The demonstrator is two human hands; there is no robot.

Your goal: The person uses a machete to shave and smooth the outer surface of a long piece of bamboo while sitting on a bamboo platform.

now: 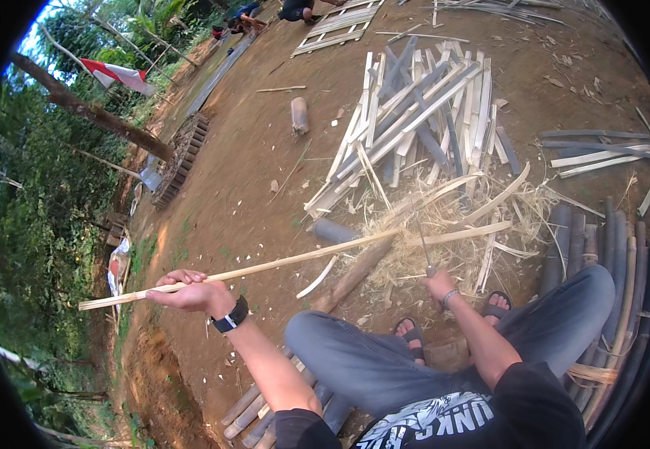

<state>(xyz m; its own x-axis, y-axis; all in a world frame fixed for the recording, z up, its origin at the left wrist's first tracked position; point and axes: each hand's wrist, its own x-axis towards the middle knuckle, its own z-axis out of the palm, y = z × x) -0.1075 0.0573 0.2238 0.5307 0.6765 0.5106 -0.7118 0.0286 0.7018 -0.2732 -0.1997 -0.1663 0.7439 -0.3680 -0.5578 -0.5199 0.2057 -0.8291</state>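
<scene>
My left hand [192,293], palm up with a dark band on its wrist, is closed round a long pale bamboo strip [295,259]. The strip slants up to the right, and its far end meets the top of a brown log [362,268]. In my right hand [440,287] is the handle of a knife [424,251]. Its narrow blade points away from me, near the strip's far end; whether it touches the strip I cannot tell. Curly bamboo shavings [389,283] lie heaped around the log, with several loose pale strips [467,233] on them.
Beyond the shavings lies a big pile of split bamboo [430,120]. Dark bamboo poles [621,269] are stacked at my right, and more poles [246,411] lie at lower left. A short bamboo piece [299,117] stands farther off. Other people [295,10] crouch by a slatted frame [338,28].
</scene>
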